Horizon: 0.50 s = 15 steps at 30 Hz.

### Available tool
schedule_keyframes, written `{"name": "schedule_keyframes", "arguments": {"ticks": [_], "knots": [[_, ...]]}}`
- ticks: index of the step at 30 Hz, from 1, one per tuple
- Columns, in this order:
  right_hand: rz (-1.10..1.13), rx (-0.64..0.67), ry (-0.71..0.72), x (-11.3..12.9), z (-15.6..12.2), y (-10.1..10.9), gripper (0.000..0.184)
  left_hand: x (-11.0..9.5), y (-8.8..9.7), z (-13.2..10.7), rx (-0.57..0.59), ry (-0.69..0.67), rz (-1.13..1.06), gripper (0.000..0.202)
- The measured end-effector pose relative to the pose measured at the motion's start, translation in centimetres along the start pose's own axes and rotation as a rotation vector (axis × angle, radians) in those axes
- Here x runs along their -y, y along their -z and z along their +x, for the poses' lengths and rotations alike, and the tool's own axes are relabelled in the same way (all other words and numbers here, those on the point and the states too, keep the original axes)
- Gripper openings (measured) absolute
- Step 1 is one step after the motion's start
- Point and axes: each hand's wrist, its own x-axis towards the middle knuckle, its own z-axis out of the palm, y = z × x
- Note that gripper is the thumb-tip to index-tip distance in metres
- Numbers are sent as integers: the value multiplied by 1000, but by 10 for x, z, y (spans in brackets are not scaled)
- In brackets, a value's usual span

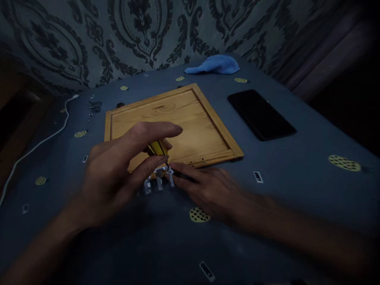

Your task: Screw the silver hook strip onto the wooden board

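The left hand [111, 170], left of centre, grips one yellow screwdriver [158, 148], its tip at one three-pronged metal bracket [159, 174] just right of that thumb, while the right hand [210, 190] has its fingertips by the bracket's right end, pinching or not I cannot tell. The bracket sits at the near edge of one wooden panel [166, 114]; tablecloth [148, 245] spreads along the lower frame between the forearms, with one phone [263, 114] at right and one blue cloth [215, 65] at upper right.

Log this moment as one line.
left hand: holds yellow screwdriver | right hand: at silver hooks | wooden board: on table | phone: beside board
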Motion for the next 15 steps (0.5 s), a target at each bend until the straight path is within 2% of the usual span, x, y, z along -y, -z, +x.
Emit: {"name": "schedule_keyframes", "arguments": {"ticks": [3, 7, 10, 12, 15], "knots": [[8, -15, 1, 0, 1, 2, 51, 1, 0, 2, 28, 8, -21, 44], [16, -34, -9, 1, 0, 2, 52, 1, -6, 3, -66, 1, 39, 41], [23, -14, -12, 1, -1, 0, 53, 1, -7, 4, -143, -65, 115, 38], [26, -3, -4, 0, -2, -3, 54, 1, -4, 5, -156, -81, 95, 42], [36, -6, -1, -2, -3, -6, 53, 1, -1, 6, -132, -32, -8, 48]]}}
